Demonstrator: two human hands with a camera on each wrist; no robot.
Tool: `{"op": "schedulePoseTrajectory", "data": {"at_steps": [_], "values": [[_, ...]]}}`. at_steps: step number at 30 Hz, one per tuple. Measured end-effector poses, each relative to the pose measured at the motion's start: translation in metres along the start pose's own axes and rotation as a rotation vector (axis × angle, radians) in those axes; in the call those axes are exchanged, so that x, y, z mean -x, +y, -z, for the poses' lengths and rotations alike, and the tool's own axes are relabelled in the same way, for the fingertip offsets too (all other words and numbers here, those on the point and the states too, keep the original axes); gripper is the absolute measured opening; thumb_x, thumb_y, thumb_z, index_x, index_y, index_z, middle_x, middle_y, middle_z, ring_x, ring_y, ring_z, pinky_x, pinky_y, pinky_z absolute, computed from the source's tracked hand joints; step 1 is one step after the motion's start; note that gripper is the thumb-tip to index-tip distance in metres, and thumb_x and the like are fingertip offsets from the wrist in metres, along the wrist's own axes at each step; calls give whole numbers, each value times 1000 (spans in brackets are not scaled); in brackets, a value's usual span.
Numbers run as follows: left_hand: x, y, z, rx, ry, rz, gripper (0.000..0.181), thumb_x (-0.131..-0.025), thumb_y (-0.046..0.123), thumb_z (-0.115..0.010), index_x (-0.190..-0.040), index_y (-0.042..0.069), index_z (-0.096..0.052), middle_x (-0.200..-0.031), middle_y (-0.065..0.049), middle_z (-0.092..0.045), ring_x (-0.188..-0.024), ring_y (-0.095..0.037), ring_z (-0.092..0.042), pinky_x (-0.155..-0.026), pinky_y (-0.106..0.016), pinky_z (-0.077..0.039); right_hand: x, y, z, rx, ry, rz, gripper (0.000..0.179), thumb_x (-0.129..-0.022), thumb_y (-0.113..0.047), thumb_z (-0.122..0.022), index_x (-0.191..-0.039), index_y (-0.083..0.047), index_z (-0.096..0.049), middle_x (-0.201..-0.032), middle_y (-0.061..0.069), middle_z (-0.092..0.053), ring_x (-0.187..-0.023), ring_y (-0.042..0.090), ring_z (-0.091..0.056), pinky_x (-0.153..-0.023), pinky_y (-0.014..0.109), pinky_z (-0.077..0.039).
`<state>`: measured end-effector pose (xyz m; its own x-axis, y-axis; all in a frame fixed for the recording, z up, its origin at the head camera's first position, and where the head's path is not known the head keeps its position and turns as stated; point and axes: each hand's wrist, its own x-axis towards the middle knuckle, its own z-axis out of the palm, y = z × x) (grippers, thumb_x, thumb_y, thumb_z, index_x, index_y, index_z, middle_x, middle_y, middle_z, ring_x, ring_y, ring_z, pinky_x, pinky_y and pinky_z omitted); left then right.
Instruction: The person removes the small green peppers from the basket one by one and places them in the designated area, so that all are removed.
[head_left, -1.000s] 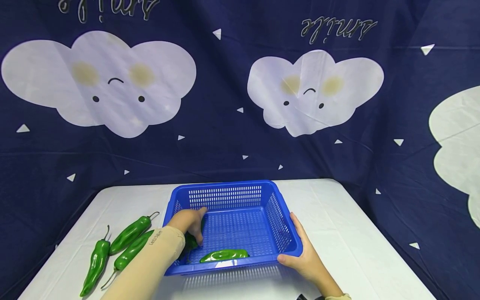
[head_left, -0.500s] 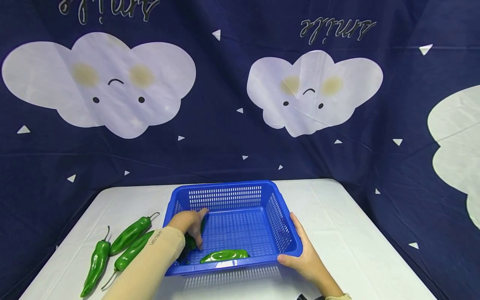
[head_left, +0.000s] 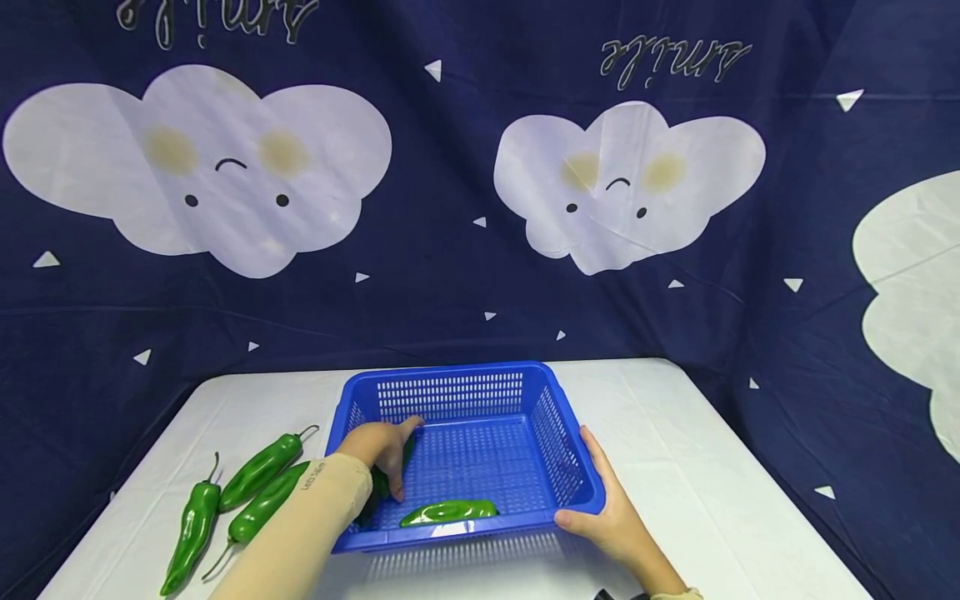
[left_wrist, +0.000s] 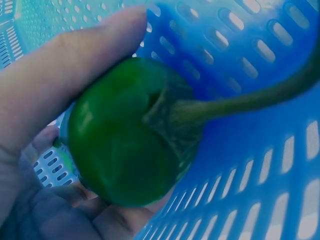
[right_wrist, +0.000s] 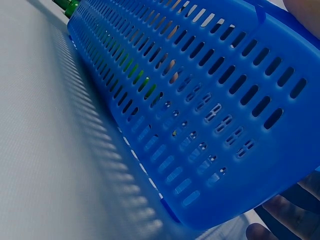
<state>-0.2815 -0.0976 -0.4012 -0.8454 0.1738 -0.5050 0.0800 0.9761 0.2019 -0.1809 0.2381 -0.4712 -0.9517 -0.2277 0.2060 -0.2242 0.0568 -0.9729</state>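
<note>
My left hand [head_left: 384,448] reaches down inside the left end of a blue perforated plastic basket [head_left: 480,458] and grips a green chili pepper [left_wrist: 125,135]. In the left wrist view the thumb lies over the pepper's stem end, fingers curl beneath it, and its stem points right along the basket wall. From the head view that pepper is mostly hidden by the hand. Another green chili pepper [head_left: 450,512] lies against the basket's front wall. At the front right corner, my right hand [head_left: 607,515] holds the basket, thumb on the rim and fingers along the side.
Left of the basket, three green chili peppers lie on the white-covered table: an upper one [head_left: 262,469], a middle one [head_left: 261,510] partly behind my left sleeve [head_left: 300,525], and a lower one [head_left: 193,529]. A dark blue curtain [head_left: 435,308] with clouds hangs behind.
My left hand has shifted very slightly to the right with its pepper inside the basket. The right hand, the basket and the other peppers stay where they were.
</note>
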Motion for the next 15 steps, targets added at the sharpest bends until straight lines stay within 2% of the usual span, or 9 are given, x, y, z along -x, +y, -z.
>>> {"op": "schedulePoseTrajectory", "data": {"at_steps": [4,8,15], "values": [[0,0,1,20,-3,6,118,-61,15,-95,-153,28,-22,-143,-28,-45,-133,-43,-46,-109,-59,-39,0,-1,0,-2,0,1,116,-77,-5,-82,-160,-24,-3,-162,25,-13,-132,46,-42,-97,29,-52],[1,-1,2,40,11,-11,121,-61,11,-94,-155,29,-20,-146,-27,-43,-133,-43,-46,-109,-59,-40,1,0,0,-10,-10,11,116,-77,-5,-81,-161,-20,-2,-161,27,-13,-131,47,-43,-97,30,-52],[0,-1,1,44,33,-30,119,-61,4,-91,-154,29,-21,-142,-23,-50,-122,-36,-54,-106,-56,-44,1,1,0,9,-15,25,115,-78,-7,-82,-161,-23,-3,-161,28,-13,-131,47,-42,-97,30,-52]]}}
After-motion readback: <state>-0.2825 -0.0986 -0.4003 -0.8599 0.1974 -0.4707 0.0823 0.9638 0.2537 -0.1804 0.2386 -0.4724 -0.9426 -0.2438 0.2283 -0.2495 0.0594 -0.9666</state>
